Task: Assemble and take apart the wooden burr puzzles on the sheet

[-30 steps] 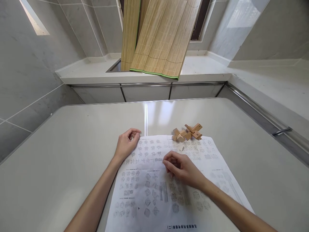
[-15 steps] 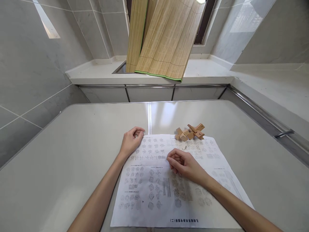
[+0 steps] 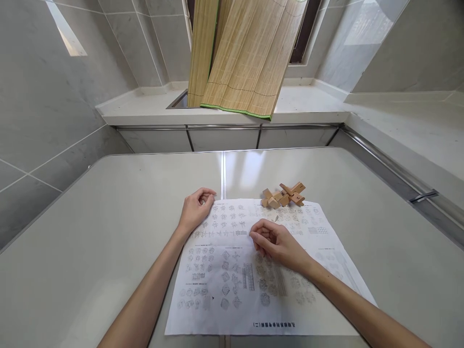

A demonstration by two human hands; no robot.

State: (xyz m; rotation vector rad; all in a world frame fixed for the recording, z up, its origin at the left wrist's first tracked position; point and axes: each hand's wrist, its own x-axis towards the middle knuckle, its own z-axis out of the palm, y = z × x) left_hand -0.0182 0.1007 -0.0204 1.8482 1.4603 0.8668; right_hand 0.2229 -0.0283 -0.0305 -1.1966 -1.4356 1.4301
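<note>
A large white printed sheet (image 3: 212, 321) lies flat on the table, covered with rows of small line drawings; its heading looks upside down from here. My left hand (image 3: 197, 207) rests at the sheet's upper left corner, fingers curled in and nothing visible in them. Over the middle of the sheet lies my right hand (image 3: 272, 240), loosely curled with thumb near the fingertips, also without a visible object. Beyond it, at the sheet's top edge, two wooden interlocking burr puzzles stand side by side: a paler one (image 3: 273, 198) and a browner one (image 3: 293, 194) with dark marks on its ends.
The pale table (image 3: 108, 232) has a seam down its middle. Behind it runs a metal rail (image 3: 224, 126) below a white ledge (image 3: 308, 104). A bamboo blind (image 3: 250, 63) with a green edge hangs over the ledge. Grey tiled walls (image 3: 54, 96) stand on both sides.
The whole view has shifted slightly, with the scene a little higher in the picture. Both hands and the wooden puzzles keep their places on the sheet and table.
</note>
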